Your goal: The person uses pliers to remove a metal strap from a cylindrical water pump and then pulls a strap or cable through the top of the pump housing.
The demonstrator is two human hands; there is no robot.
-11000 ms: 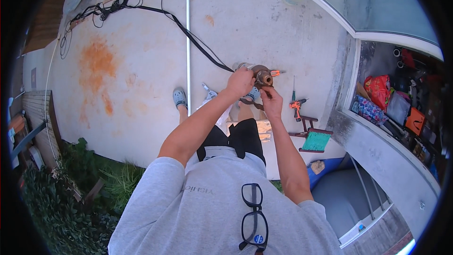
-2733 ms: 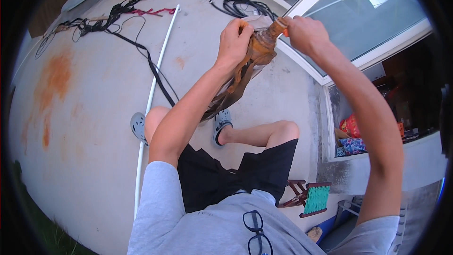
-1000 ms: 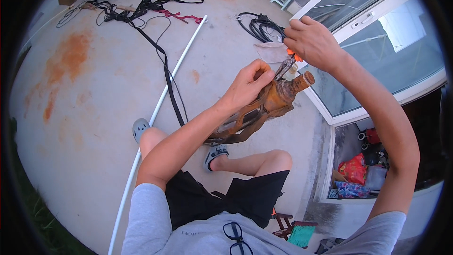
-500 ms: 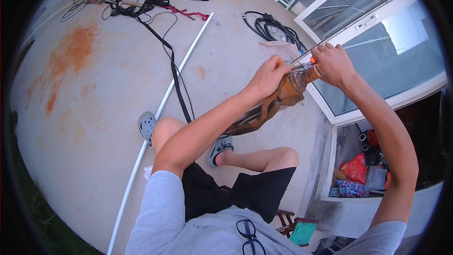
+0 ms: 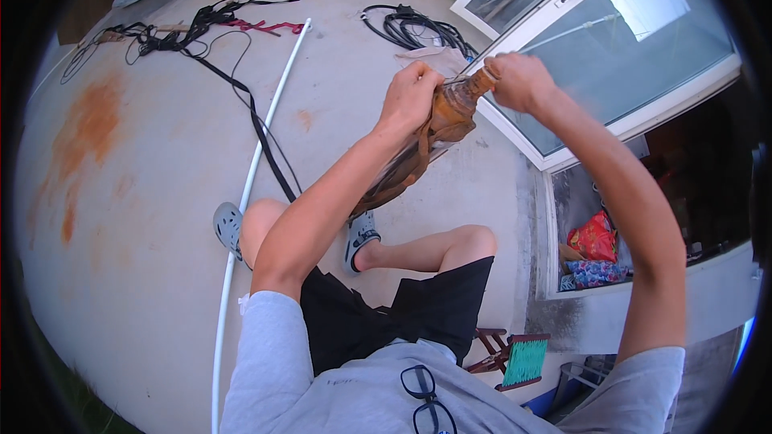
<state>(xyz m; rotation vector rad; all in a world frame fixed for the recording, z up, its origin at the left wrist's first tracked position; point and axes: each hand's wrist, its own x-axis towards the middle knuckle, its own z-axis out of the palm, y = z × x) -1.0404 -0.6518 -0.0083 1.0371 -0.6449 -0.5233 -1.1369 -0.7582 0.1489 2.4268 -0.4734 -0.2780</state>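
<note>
In front of me, tilted up to the right, is a long brown, rusty-looking bundle [image 5: 452,118] with dark and pale strips along its side, tapering to a narrow neck. I cannot make out its exact kind. My left hand [image 5: 412,95] is closed against its upper side just below the neck; the fingertips are partly hidden. At the top, my right hand [image 5: 521,82] is closed round the tip of the neck and covers it. The lower end of the bundle passes behind my left forearm.
A long white pole [image 5: 256,169] lies on the concrete floor to my left, crossed by a black strap [image 5: 261,133]. A black coiled hose [image 5: 410,28] lies ahead. The open white-framed glass door [image 5: 579,56] stands close to my right hand. A green-seated folding stool [image 5: 527,360] is beside me.
My view has shifted, so the floor things appear further left. Both hands and the bundle have risen slightly. The orange bit seen by my right hand is now hidden.
</note>
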